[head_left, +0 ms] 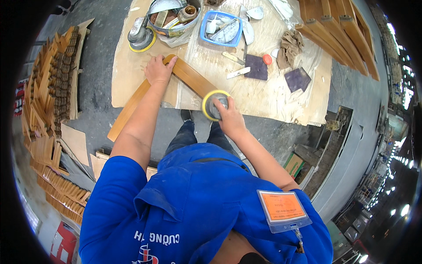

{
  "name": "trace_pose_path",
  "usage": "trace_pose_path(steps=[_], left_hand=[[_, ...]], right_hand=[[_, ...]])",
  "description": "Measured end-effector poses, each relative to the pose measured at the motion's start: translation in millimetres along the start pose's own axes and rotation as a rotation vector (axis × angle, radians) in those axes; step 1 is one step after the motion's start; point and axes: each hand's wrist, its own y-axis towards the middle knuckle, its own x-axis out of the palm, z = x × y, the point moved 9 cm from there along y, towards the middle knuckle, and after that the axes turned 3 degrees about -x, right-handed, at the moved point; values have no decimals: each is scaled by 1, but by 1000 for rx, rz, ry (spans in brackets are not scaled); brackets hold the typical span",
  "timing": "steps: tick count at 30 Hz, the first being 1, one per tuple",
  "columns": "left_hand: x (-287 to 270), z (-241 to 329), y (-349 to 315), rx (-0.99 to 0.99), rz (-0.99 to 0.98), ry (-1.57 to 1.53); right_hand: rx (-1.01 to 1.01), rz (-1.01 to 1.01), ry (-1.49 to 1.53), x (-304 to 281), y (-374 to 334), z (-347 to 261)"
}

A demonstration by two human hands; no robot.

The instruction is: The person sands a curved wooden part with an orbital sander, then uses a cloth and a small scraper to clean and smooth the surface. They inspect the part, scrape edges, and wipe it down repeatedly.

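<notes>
An angled wooden piece (193,78), two orange-brown arms meeting at a rounded corner, lies over the near part of the worktable (259,99). Its left arm sticks out past the near edge. My left hand (158,70) is closed around the piece at the corner. In my right hand (231,118) is a round hand sander (210,99) with a yellow rim, my fingers wrapped over its grey body. The sander rests at the lower end of the right arm and hides that end. Its underside is not visible.
A second yellow-rimmed sander (141,38) stands at the far left beside a round tub (173,31). A blue basket (220,43) holds white scrapers. Dark abrasive sheets (256,68), putty knives (238,73) and a crumpled brown cloth (290,48) lie right. Wooden parts (338,26) are stacked far right.
</notes>
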Motion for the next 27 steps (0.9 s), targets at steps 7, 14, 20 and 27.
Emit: trace_pose_path(steps=[7, 14, 20, 27], left_hand=[[-2, 1, 0, 1, -6, 1], [-3, 2, -1, 10, 2, -1], [1, 0, 0, -10, -24, -1], [1, 1, 0, 1, -14, 0]], right_hand=[[-32, 16, -27, -1, -13, -6], [-9, 43, 13, -2, 1, -3], [-22, -111, -14, 15, -18, -11], [20, -8, 21, -1, 5, 2]])
